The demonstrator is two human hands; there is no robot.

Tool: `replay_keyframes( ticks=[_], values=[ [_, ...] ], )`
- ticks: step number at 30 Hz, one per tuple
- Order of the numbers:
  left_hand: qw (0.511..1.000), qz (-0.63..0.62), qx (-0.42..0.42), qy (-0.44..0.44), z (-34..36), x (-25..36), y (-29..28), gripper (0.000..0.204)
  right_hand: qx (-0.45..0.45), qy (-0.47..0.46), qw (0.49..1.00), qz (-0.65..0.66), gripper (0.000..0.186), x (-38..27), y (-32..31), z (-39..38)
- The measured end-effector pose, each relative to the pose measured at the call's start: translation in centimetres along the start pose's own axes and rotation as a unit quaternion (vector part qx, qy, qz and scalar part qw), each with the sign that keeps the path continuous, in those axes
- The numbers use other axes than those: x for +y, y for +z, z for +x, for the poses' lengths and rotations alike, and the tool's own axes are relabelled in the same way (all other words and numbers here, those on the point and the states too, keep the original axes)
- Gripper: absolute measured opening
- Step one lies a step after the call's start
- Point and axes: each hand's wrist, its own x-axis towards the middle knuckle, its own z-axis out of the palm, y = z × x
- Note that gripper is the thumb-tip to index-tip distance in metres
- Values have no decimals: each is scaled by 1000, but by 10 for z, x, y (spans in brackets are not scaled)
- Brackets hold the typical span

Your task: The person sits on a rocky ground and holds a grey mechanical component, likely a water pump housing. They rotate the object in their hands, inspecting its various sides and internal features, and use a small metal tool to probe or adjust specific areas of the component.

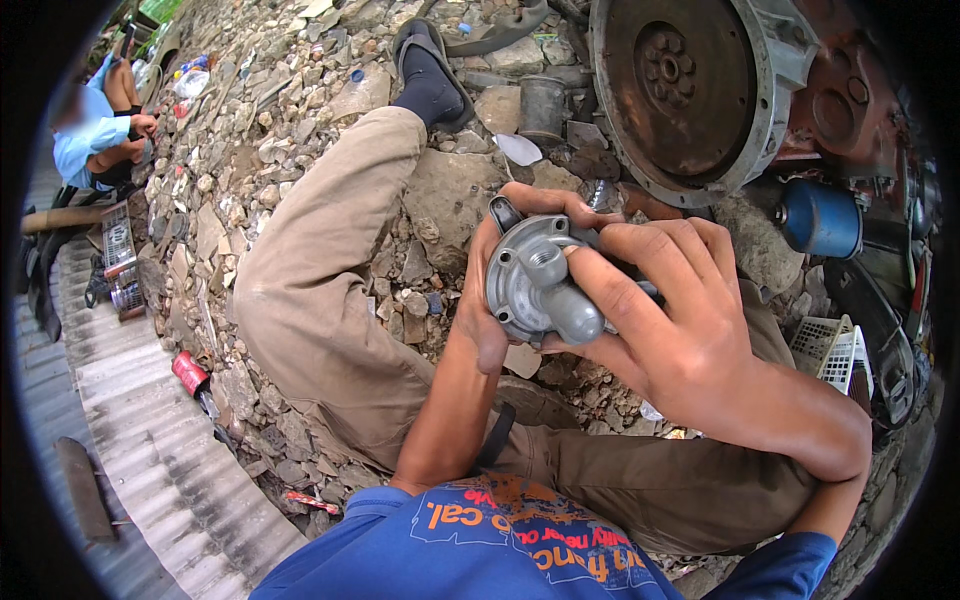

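Observation:
A round grey cast-metal pump housing (540,280) is held up in front of my chest. Bolt holes run along its flange, and a threaded port and a rounded boss face me. My left hand (478,280) cradles it from the left and behind, the fingers wrapping over the far edge. On the right side, my right hand (675,325) grips it too, with the index finger laid against the boss. Its underside is hidden by my hands.
An engine block with a round flywheel (672,70) stands at the far right, with a blue filter canister (820,218) beside it. White plastic baskets (832,350) lie at right. Corrugated sheet (160,430) covers the left. Another person (95,135) sits far left on rubble.

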Motion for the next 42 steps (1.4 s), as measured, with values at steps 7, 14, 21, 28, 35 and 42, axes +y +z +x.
replay_keyframes(
  ticks=[7, 14, 21, 28, 35, 42],
  values=[
    [987, 13, 152, -54, -3, -9, -4, 85, -42, 33, 998, 25, 59, 13, 1, 9],
    [988, -149, 39, -32, -3, -18, -26, 84, 10, 153, 975, 161, 42, 34, -39, 8],
    [990, -123, -58, -30, 1, -6, -35, 95, 9, 222, 956, 190, 31, 44, -47, -4],
    [992, -110, -32, -45, -1, -3, -21, 88, -51, 101, 973, 203, 48, 42, -40, -5],
    [998, -31, 18, -43, -2, 1, -18, 79, -121, 112, 964, 210, 61, 32, -27, -7],
    [998, -33, 19, -48, -3, -1, -21, 80, -116, 102, 967, 204, 53, 31, -25, -9]
  ],
)
